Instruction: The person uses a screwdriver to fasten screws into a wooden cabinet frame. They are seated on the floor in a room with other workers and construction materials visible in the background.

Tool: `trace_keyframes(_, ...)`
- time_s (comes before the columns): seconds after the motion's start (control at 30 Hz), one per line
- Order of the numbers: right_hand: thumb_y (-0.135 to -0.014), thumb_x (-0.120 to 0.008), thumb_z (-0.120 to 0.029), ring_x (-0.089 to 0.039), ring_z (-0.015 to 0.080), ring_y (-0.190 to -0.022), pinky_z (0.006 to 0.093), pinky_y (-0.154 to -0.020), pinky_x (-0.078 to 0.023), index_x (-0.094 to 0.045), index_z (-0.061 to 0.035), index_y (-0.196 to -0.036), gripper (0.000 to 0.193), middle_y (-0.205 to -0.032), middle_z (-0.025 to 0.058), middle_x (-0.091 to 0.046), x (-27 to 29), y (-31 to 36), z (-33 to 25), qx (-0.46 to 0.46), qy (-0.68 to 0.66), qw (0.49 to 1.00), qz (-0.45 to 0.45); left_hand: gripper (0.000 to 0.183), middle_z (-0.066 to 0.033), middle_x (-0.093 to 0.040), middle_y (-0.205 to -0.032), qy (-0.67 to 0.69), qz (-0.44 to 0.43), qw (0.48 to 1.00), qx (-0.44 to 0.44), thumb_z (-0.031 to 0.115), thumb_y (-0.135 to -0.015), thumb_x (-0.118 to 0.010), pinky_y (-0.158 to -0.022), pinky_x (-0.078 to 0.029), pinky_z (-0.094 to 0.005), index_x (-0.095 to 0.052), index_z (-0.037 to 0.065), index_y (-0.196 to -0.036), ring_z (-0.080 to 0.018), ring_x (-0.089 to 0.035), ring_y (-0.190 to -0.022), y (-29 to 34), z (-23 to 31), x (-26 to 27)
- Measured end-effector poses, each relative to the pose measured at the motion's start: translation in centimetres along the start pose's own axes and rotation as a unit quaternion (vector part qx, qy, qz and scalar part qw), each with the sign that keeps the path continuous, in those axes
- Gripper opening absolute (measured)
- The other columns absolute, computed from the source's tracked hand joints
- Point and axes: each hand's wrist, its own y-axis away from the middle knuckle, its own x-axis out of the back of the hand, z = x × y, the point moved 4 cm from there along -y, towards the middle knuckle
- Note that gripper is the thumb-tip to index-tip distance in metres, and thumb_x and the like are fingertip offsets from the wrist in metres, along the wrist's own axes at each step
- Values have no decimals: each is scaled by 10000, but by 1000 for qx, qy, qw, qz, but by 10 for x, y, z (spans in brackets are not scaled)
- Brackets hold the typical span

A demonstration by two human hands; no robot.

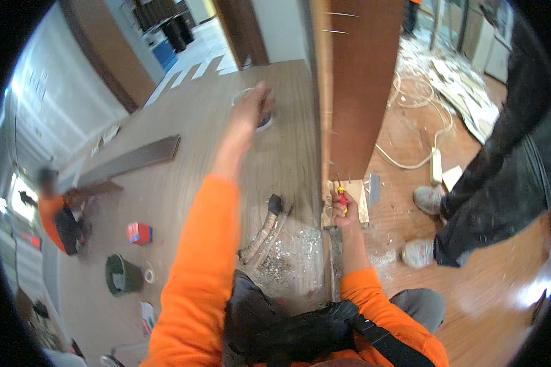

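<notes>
My left hand (255,107), smeared by motion, is stretched forward over a white round tub (264,125); whether its fingers hold anything I cannot tell. A screwdriver (341,199) with a red and yellow handle sits in my right hand (347,214), its shaft pointing up. That hand is low beside the foot of a brown wooden door frame (362,92), over a pale wood piece (356,191). Between my arms a hammer-like tool (265,231) with a dark head and wrapped handle lies on the floor, next to a thin bar and grey rubble (294,254).
A person in dark trousers (502,214) stands close on the right. Another in orange (56,223) crouches at far left near a long plank (134,162). A green bucket (122,275), a red-blue box (139,233), a coiled cord (404,164) and debris (459,92) lie around.
</notes>
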Motion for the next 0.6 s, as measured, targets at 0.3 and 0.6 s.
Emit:
trace_keyframes(0.3, -867, -582, -233, -541, 175, -577, 285, -415, -420, -573, -74, -858, 160, -702, 58, -572, -3, 8, -17, 64, 560, 779, 275, 753, -165, -508, -1325, 223, -77, 969, -81, 613, -943, -258, -1075, -240, -383, -489, -3, -1310, -282, -395, -1282, -67, -53, -70)
trace_keyframes(0.6, -841, -591, -180, -524, 169, -491, 244, -414, -423, -577, -95, -887, 98, -661, 32, -561, -11, 9, -25, 35, 399, 895, 196, 826, -291, -449, -1341, 115, -63, 991, 26, 619, -932, -274, -1071, -277, -360, -498, -111, -1248, -363, -391, -1305, -66, -70, -107)
